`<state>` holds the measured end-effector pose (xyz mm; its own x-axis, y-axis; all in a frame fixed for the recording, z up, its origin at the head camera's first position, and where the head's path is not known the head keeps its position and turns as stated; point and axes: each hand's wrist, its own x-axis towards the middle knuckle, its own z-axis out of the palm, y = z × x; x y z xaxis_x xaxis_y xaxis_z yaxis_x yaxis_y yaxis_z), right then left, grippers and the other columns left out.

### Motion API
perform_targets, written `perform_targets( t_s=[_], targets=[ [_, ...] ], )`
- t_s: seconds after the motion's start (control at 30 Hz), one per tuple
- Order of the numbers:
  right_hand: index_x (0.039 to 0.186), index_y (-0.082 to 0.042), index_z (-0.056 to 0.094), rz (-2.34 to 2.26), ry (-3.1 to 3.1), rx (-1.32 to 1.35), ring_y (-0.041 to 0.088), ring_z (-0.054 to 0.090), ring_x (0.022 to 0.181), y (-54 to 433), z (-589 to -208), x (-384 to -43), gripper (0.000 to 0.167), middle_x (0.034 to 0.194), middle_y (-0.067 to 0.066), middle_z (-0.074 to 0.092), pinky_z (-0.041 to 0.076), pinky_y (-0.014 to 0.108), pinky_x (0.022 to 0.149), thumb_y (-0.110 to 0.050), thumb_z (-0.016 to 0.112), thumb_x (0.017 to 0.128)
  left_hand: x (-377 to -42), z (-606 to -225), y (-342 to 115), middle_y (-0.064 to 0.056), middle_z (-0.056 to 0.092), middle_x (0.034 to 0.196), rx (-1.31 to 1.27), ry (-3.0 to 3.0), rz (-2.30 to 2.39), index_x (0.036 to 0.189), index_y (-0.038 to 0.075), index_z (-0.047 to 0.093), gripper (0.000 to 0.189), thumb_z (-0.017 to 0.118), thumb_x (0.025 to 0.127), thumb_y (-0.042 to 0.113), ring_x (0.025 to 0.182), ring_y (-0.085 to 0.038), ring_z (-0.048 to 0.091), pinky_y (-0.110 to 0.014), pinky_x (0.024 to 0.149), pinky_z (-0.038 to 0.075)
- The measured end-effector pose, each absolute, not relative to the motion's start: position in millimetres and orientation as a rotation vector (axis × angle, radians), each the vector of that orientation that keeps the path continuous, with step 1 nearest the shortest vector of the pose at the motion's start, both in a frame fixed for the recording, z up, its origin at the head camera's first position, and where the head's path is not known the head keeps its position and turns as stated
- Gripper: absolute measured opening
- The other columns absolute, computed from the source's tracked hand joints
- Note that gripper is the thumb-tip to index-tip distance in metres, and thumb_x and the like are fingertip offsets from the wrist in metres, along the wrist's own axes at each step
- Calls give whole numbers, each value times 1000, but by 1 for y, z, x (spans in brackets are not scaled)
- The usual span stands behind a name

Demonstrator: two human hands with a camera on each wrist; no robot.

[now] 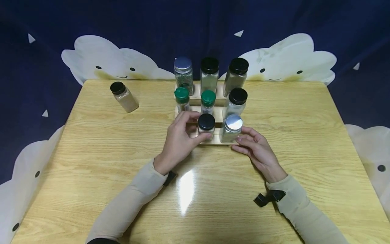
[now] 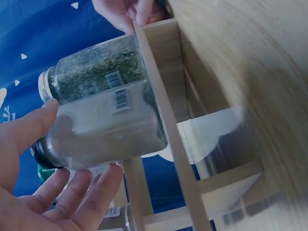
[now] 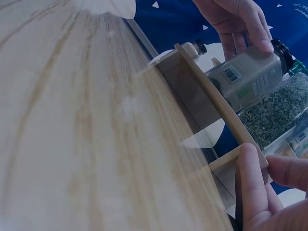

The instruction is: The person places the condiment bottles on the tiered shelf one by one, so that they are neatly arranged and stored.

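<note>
A three-tier wooden spice rack [image 1: 216, 139] stands on the table with spice jars on every tier. My left hand [image 1: 181, 135] is around a black-lidded spice jar [image 2: 110, 127] on the front tier, thumb on one side near the lid and fingers on the other. Pale powder fills that jar, which stands on the tier board. Beside it is a silver-lidded jar [image 3: 276, 113] of green dried herbs. My right hand [image 1: 256, 148] pinches the right end of the rack's front board between thumb and fingers, close to the herb jar.
Another black-lidded jar [image 1: 125, 98] stands apart at the table's back left. Two green-capped jars [image 1: 208, 99] and a black-lidded jar [image 1: 236, 101] occupy the middle tier. Taller jars [image 1: 209, 76] line the back tier. A dark blue cloth [image 1: 195, 27] hangs behind the table.
</note>
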<state>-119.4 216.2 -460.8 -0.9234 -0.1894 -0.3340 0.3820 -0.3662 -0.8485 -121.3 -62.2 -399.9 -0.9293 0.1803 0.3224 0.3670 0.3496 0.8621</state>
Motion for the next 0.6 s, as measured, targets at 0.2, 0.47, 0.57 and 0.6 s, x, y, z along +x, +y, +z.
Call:
perform_targets(
  t_s=[0.2,0.47,0.57,0.6],
  targets=[
    [142,-1,51,-2344,1495,254,18,76,101,217,-460,-119,37,108,8,72,67,37,95,15,52,108,-115,-396,-74,-16,69,121,-536,-2345,-1577,128,0,69,59,101,79,13,107,-31,68,-46,89,69],
    [140,-2,52,-2351,1487,251,18,76,100,217,-460,-118,36,107,7,72,67,37,95,15,52,108,-113,-389,-98,-16,75,111,-592,-2171,-1471,114,-4,75,33,93,87,4,100,-32,70,-46,85,65],
    [140,-1,51,-2350,1485,250,17,76,100,216,-460,-119,36,107,7,72,67,36,95,15,52,108,-116,-387,-109,-16,76,107,-562,-2105,-1493,109,-6,76,19,84,95,3,100,-28,71,-44,85,66],
    [141,-1,51,-2349,1483,252,17,76,100,216,-460,-119,36,107,7,72,67,36,95,15,52,108,-117,-386,-113,-16,77,106,-547,-2082,-1492,107,-6,76,16,82,96,4,99,-26,71,-41,84,66]
  ],
)
